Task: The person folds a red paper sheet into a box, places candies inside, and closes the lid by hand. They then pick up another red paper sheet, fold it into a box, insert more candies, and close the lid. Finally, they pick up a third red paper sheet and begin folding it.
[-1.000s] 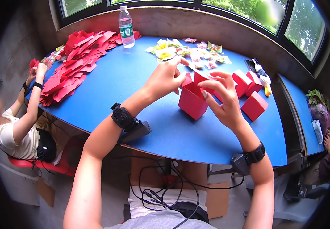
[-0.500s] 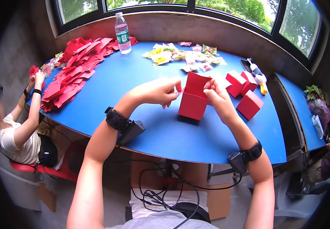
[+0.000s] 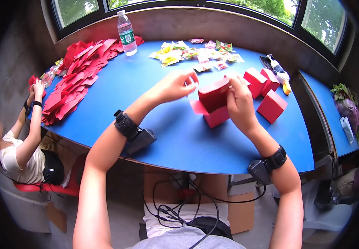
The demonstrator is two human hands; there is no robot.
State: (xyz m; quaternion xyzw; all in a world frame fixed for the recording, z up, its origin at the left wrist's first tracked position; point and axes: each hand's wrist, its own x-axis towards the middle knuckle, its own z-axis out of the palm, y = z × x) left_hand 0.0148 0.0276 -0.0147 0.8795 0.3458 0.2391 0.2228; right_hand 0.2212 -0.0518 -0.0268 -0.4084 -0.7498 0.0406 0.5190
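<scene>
Fingers of our right hand (image 3: 241, 97) pinch the open red box (image 3: 217, 118) by its raised flap (image 3: 213, 92) over the worktop (image 3: 167, 137); our left hand (image 3: 176, 87), half-curled, looks empty. Pulling too hard could crease it.

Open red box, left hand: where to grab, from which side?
Probably the lower body of the open red box, with the left hand coming from the left, below the side flap. That flap sticks out and looks thin, and the right hand pinches the raised panel, so the flat walls below should hold better.
</scene>
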